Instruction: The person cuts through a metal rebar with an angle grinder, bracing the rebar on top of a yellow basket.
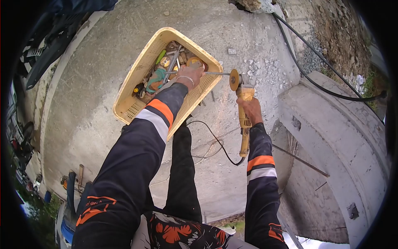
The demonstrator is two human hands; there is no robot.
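My left hand (190, 77) is closed around a thin ribbed metal rod (217, 73), which lies across a yellow plastic crate (124, 101) and sticks out past its right rim. In my right hand (251, 109) is a yellow angle grinder (245, 120), gripped by its body. Its cutting disc (234, 79) meets the rod's outer end, and faint orange sparks streak down below it. Inside the crate are hand tools, discs, a green cloth (156, 80) and a bright green item (161, 57).
The grinder's black cord (215, 137) loops over the concrete floor (83, 95). Broken concrete bits (259, 68) lie to the right. A curved concrete block (331, 112) stands at far right, with a thick black cable (319, 93) above it. Another metal rod (300, 159) slants beside my right sleeve.
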